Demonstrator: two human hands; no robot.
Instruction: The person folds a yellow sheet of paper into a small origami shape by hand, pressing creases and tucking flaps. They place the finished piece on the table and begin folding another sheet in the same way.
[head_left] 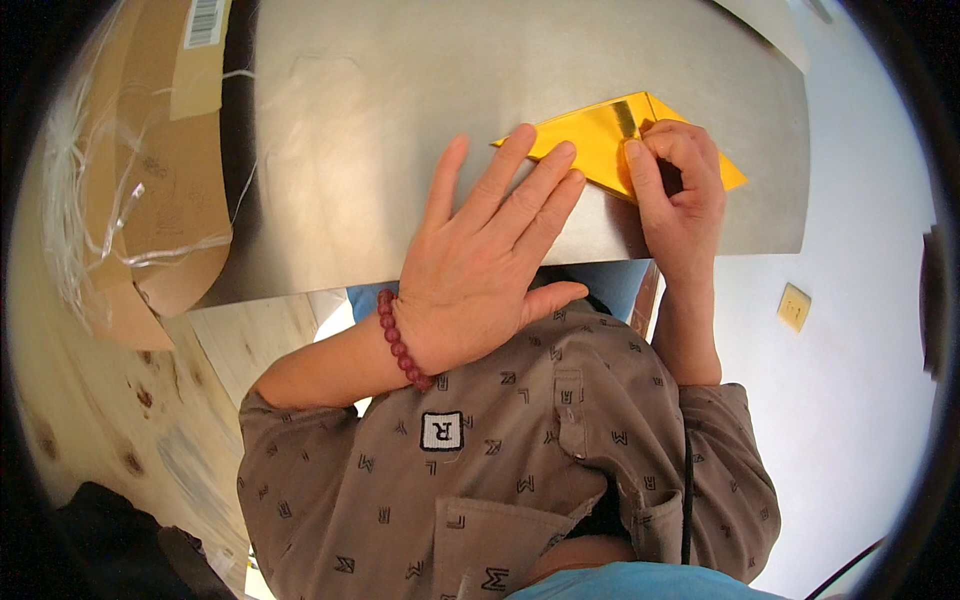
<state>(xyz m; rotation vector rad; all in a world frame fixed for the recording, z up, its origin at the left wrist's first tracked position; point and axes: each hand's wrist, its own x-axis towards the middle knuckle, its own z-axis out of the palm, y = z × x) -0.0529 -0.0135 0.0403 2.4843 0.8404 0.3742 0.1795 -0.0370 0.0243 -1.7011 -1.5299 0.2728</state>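
A folded sheet of glossy yellow paper [590,145], pointed at both ends, lies on the metal-topped table [340,150]. My left hand [480,230] is spread flat, palm down, with its middle fingertips at the paper's left part and lower edge. It wears a dark red bead bracelet. Over the paper's right half, my right hand [685,180] is closed, thumb against curled fingers. Between them it pinches a small flat gold-coloured strip [626,118], whose free end lies over the yellow surface. The part of the strip inside the fingers is hidden.
At the left stands a brown cardboard box [165,200] with clear plastic film and strings [85,230] hanging by it. A white wall [850,400] with a pale socket plate [794,307] is at the right. The table's near edge runs close to my body.
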